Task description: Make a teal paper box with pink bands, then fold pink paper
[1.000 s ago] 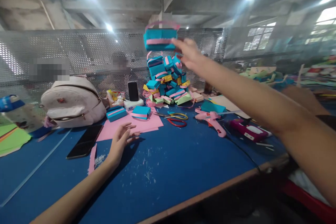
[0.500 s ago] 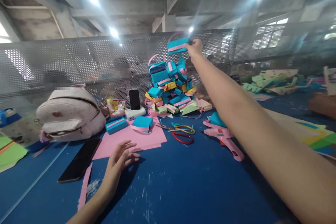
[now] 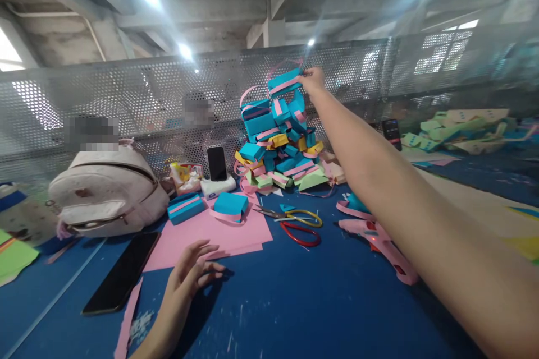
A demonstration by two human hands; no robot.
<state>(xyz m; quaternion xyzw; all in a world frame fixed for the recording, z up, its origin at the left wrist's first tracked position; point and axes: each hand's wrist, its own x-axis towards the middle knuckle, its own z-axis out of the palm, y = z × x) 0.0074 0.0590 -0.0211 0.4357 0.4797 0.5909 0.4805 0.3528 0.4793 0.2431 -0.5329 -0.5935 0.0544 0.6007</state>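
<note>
"What do we have in our right hand (image 3: pixel 314 82)?"

"We have a blue paper box (image 3: pixel 283 78) with a pink band (image 3: pixel 285 87) on its front. The grip is pinched closed upon its right end, with thumb and fingers. We judge it is taken at this edge because the light paper could be crushed by a full palm."

"And where does the box lie, relative to the grip?"

"It extends to the left from our fingertips, just over the top of the pile (image 3: pixel 278 140) of paper boxes. Whether it touches the pile, we cannot say surely, as this part is small and a little blurred."

"Our left hand (image 3: pixel 183 275)?"

"It holds nothing, fingers loosely spread, low at the table (image 3: pixel 269 308), near the pink paper (image 3: pixel 197 238). The scissors (image 3: pixel 281 215) and glue gun (image 3: pixel 385 245) lie between our arms, we suppose for easy reach."
</note>
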